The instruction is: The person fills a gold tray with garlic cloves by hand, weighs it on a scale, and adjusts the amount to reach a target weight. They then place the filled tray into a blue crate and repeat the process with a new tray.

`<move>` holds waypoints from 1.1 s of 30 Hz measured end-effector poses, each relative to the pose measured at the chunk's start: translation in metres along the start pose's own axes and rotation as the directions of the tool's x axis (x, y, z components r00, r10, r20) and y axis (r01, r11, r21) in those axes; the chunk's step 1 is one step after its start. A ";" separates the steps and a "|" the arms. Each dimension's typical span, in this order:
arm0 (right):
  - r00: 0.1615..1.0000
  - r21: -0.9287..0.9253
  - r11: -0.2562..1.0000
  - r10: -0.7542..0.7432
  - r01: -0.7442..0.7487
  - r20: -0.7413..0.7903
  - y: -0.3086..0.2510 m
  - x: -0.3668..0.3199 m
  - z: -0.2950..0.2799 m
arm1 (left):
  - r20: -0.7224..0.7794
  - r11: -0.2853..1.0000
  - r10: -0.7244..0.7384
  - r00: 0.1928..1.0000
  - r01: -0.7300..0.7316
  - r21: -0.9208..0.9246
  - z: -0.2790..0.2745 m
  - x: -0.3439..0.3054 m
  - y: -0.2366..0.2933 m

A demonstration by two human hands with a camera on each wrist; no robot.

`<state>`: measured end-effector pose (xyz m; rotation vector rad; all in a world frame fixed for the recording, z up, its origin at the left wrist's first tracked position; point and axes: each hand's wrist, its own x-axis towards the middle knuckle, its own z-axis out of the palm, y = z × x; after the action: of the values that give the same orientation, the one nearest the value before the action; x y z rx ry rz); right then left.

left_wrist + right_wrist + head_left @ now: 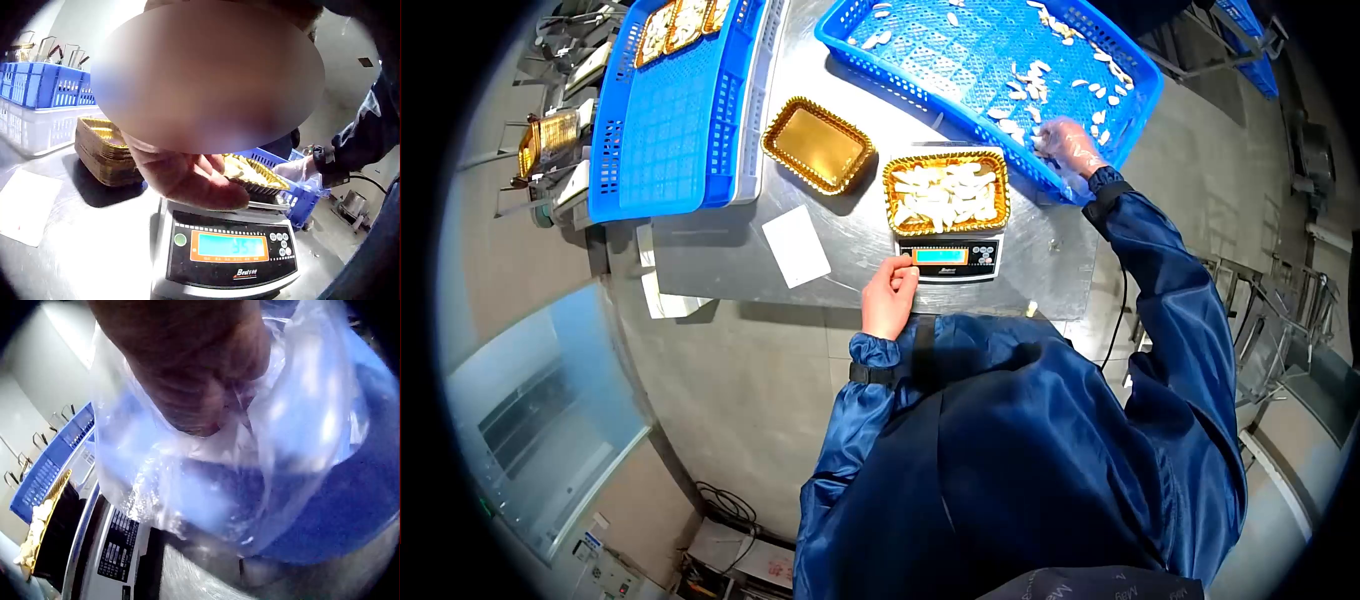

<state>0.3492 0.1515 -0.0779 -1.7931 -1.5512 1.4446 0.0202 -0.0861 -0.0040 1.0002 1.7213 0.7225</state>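
Note:
My bare left hand [890, 297] rests at the front left corner of a digital scale [949, 270], fingers loosely bent and holding nothing. On the scale sits a gold tray [888, 212] filled with pale, elongated food pieces [945, 190]. The scale's lit display [230, 245] shows blurred digits. A clear plastic glove [300, 425] covers my right hand [1070, 147], which reaches into the near right corner of a large blue basket [880, 68]. Scattered pale pieces [1030, 85] lie in that basket near the fingers. The right fingertips are hidden, and I cannot tell whether they grip a piece.
Left of the scale stands a stack of gold trays [106, 153], its top one bare inside. A white paper [797, 246] lies on the metal table [730, 250]. Farther left, a blue crate [655, 150] holds filled gold trays [670, 28] at its far end.

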 end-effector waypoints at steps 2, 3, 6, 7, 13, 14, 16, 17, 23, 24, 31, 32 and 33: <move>0.957 -0.571 0.791 -0.287 0.220 -0.029 -0.003 0.004 -0.016 | 0.005 1.000 -0.004 1.000 0.004 0.018 0.000 0.001 -0.007; 0.978 -0.330 0.931 -0.191 0.155 -0.079 -0.001 -0.001 -0.022 | 0.005 1.000 -0.005 1.000 0.005 0.013 0.000 0.002 -0.010; 0.995 0.294 0.956 0.014 0.015 -0.096 -0.020 -0.025 -0.022 | 0.026 1.000 -0.005 1.000 0.005 -0.023 0.003 0.003 -0.006; 0.998 0.448 0.894 0.040 -0.012 -0.054 -0.022 -0.034 -0.020 | 0.041 0.998 -0.008 0.999 0.010 -0.057 0.004 0.004 -0.004; 0.997 0.750 0.657 0.020 -0.070 0.075 -0.032 -0.065 -0.001 | 0.108 0.999 -0.008 0.994 0.004 0.037 0.009 0.008 -0.005; 0.995 0.761 0.646 -0.031 -0.054 0.097 -0.035 -0.069 0.000 | 0.117 0.999 0.009 0.993 -0.013 0.036 0.009 0.009 -0.003; 0.988 0.805 0.589 -0.068 -0.070 0.136 -0.024 -0.065 0.000 | 0.125 0.998 0.027 0.992 -0.033 0.050 0.009 0.009 -0.004; 0.996 0.809 0.587 -0.052 -0.026 0.070 -0.020 -0.062 0.000 | 0.132 0.999 0.011 0.991 -0.016 0.035 0.009 0.011 -0.006; 0.944 0.657 0.754 0.218 -0.002 -0.247 0.001 -0.038 -0.017 | 0.125 0.995 0.060 0.990 -0.070 0.072 0.007 0.012 -0.021; 0.943 0.654 0.756 0.217 0.001 -0.252 0.007 -0.036 -0.015 | 0.127 0.995 0.064 0.990 -0.073 0.068 0.006 0.011 -0.021; 0.979 0.861 0.498 0.202 -0.101 -0.002 -0.009 -0.051 -0.017 | 0.156 1.000 0.015 0.988 -0.012 -0.022 0.002 0.015 -0.021; 0.980 0.861 0.499 0.201 -0.095 -0.008 -0.010 -0.050 -0.018 | 0.159 1.000 0.007 0.987 -0.005 -0.012 0.002 0.015 -0.019; 0.989 0.882 0.460 0.144 -0.105 0.043 -0.011 -0.052 -0.019 | 0.163 1.000 -0.002 0.987 0.002 0.000 0.001 0.015 -0.017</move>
<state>0.3665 0.1150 -0.0382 -1.2298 -0.3855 1.7788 0.0136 -0.0811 -0.0256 1.0286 1.5798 0.6214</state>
